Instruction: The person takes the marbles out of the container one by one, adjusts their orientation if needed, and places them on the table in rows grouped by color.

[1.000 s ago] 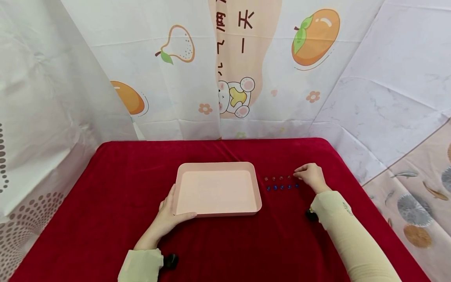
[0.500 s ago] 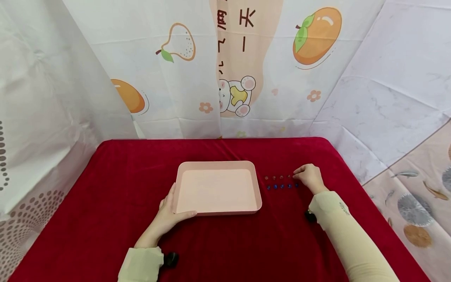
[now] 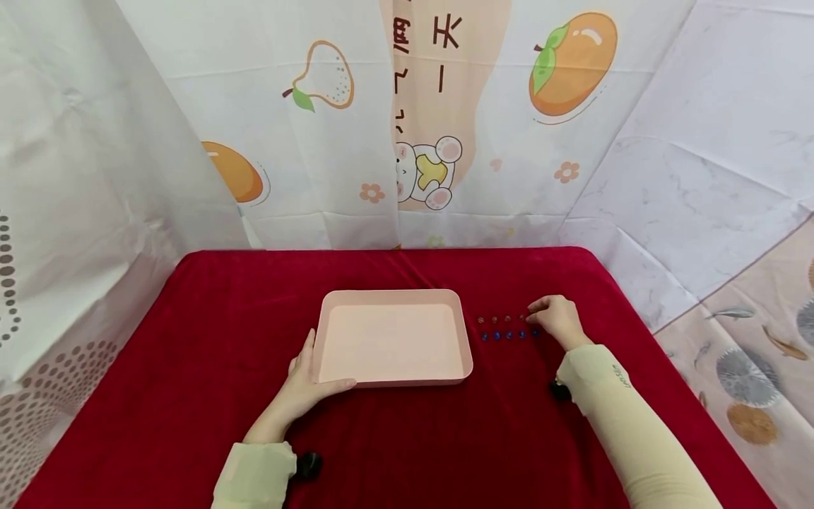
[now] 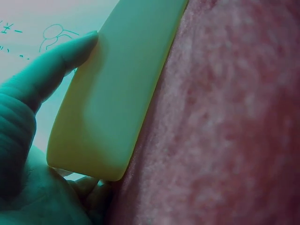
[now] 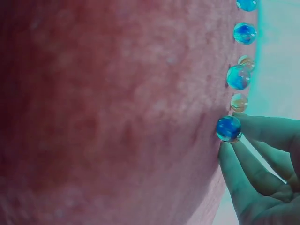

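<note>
In the head view a pink rectangular tray [image 3: 391, 343] lies on the red cloth. My left hand [image 3: 305, 389] rests at its near left corner, thumb straight along the front wall and fingers along the left side. My right hand [image 3: 557, 319] is at the right end of two short rows of glass marbles, fingertips down at the cloth. Its thumb and fingers pinch a marble at the end of the orange row. In the right wrist view a blue marble [image 5: 228, 129] mostly hides that one. Another orange-streaked marble [image 5: 239, 102] sits close by the fingertips.
The blue row [image 3: 509, 336] runs in front of the orange row [image 3: 494, 320], both to the right of the tray. A printed curtain [image 3: 343, 162] hangs behind the table. The red cloth [image 3: 413, 445] covers the table top.
The right fingertips have shifted very slightly left, nearer the neighbouring orange marble. The left hand and the tray have stayed in place, and the head view has tilted a little.
</note>
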A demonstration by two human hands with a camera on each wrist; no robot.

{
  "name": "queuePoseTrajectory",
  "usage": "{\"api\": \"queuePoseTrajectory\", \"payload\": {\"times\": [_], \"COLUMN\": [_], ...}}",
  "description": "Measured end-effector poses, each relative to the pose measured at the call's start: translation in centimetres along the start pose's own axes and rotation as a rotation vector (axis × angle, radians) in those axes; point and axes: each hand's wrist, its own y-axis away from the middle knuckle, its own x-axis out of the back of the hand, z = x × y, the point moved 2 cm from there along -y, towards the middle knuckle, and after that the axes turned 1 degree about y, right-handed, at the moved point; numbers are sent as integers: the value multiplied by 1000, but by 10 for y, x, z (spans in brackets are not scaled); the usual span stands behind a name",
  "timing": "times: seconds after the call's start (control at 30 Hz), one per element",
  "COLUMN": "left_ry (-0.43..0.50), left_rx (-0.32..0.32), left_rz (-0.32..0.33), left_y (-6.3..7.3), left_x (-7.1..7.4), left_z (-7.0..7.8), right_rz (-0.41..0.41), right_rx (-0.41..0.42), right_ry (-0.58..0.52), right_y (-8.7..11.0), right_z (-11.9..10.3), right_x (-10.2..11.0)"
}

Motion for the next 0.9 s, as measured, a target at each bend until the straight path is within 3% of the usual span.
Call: {"api": "queuePoseTrajectory", "payload": {"times": [0.2,0.4,0.53,0.73,0.9], "left_ry": [-93,-191,-261,-395,-578], "left_rx": [-2,-54,-85,-126,-264], "left_rz": [-15,13,53,123,243], "left_y": [2,2,1,-4,-8], "left_x": [8,36,58,83,93], "left_z": [5,19,36,62,81], "right_rz": [17,80,114,254,279], "right_rx": [13,68,117,217,247], "right_ry": [-12,-36,-66,-36,-43], "right_y": [1,4,5,7,17], "right_z": [-4,-22,-41,-71,-94], "right_x": [6,16,23,34,40]}}
